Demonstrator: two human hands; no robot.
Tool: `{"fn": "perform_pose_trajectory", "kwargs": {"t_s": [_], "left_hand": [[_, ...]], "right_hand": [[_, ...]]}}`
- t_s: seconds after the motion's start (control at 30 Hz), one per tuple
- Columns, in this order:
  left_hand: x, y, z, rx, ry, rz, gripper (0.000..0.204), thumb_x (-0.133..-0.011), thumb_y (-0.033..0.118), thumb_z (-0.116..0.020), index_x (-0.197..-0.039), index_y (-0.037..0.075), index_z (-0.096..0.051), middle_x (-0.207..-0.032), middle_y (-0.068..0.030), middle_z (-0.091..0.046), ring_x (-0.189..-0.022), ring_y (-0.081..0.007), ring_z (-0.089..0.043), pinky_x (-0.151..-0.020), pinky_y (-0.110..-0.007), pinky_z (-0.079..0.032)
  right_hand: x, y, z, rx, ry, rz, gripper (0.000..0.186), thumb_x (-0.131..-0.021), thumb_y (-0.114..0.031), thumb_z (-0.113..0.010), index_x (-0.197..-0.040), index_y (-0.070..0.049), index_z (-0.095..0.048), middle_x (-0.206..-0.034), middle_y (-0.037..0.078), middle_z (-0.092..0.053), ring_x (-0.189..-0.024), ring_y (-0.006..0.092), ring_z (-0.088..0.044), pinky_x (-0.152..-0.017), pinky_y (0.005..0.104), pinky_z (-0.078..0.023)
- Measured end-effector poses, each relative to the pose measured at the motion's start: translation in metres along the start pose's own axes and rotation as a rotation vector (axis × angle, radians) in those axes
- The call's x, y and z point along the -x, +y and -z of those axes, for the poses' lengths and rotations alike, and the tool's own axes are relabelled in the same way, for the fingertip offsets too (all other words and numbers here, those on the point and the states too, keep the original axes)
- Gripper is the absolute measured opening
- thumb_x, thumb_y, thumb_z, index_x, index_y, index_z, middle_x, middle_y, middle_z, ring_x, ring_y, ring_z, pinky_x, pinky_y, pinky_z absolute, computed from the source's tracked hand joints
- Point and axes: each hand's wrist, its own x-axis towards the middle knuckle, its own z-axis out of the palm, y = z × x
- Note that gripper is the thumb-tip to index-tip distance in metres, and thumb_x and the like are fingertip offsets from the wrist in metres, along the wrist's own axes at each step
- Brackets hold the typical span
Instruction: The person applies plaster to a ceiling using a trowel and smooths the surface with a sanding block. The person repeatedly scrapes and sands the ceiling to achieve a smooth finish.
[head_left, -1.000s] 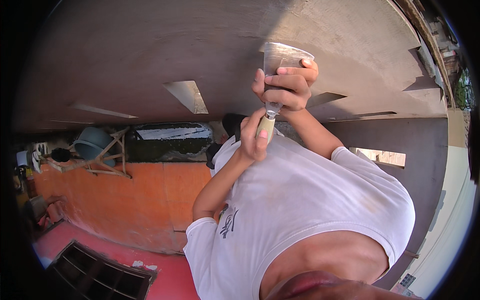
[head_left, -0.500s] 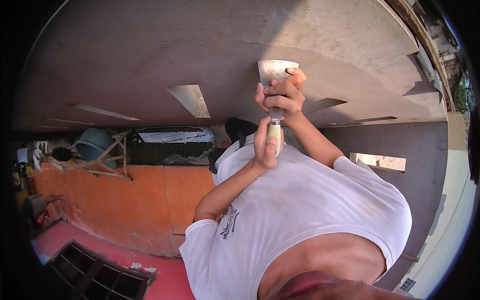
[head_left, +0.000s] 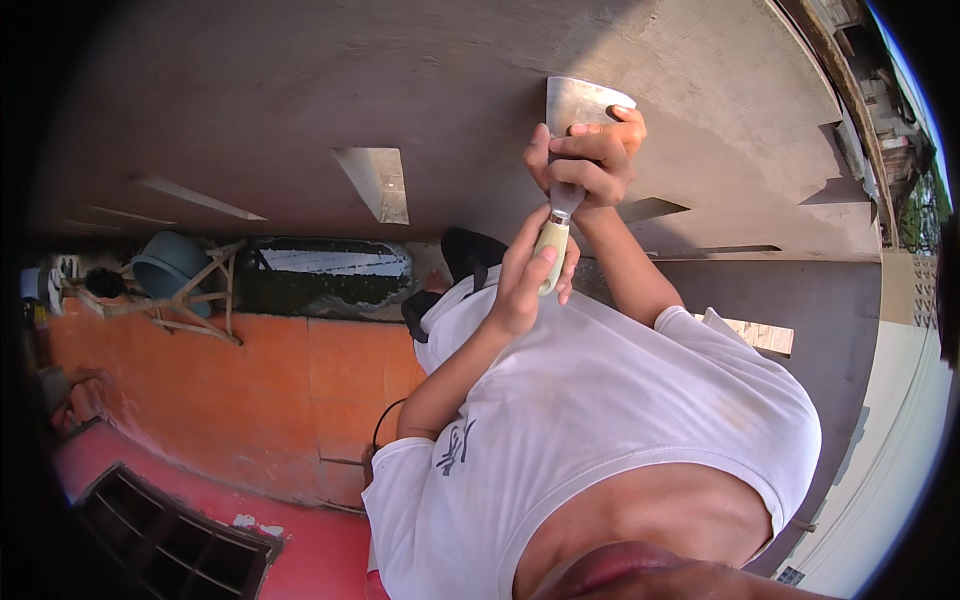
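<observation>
A wide-bladed putty knife (head_left: 578, 100) with a pale cream handle lies with its metal blade against a grey plastered wall (head_left: 450, 100). My left hand (head_left: 520, 278) is wrapped round the handle, just below the metal collar. Farther up, my right hand (head_left: 598, 165) grips the blade, its fingers spread across the metal and partly covering it. The blade's broad edge meets the wall near the border between shade and a sunlit patch. Whether any filler sits under the blade cannot be seen.
Slanted openings (head_left: 380, 185) pierce the grey wall. To the left stand a wooden frame (head_left: 205, 290) and a blue-grey basin (head_left: 172, 270), beside an orange wall (head_left: 240, 370). A dark barred window (head_left: 170, 530) is at lower left. A person's arm (head_left: 85, 385) shows at the far left.
Both hands have pushed the putty knife farther up along the wall and a little to the right. The knife has tilted slightly, and both grips stay on it.
</observation>
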Motion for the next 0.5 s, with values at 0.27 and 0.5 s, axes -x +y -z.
{"fn": "perform_pose_trajectory", "kwargs": {"t_s": [0.27, 0.5], "left_hand": [[-0.004, -0.013, 0.026, -0.179, -0.003, -0.164, 0.048, -0.108, 0.028, -0.046, -0.141, -0.007, -0.049, -0.068, -0.0001, -0.052, -0.055, -0.0062, -0.042, -0.052, -0.024, -0.036], [-0.006, -0.014, 0.022, -0.324, 0.012, -0.282, 0.047, -0.107, 0.027, -0.048, -0.137, -0.008, -0.051, -0.063, -0.0023, -0.052, -0.055, -0.0088, -0.048, -0.053, -0.027, -0.038]], "right_hand": [[0.007, -0.004, -0.011, -0.005, -0.017, 0.008, 0.044, -0.058, 0.0, -0.085, -0.06, -0.028, -0.052, -0.077, -0.014, -0.06, -0.083, 0.0126, -0.054, -0.104, 0.0407, -0.04], [0.005, -0.007, -0.007, 0.003, -0.018, -0.006, 0.044, -0.06, -0.001, -0.085, -0.061, -0.03, -0.052, -0.078, -0.015, -0.059, -0.087, 0.012, -0.055, -0.105, 0.0416, -0.039]]}}
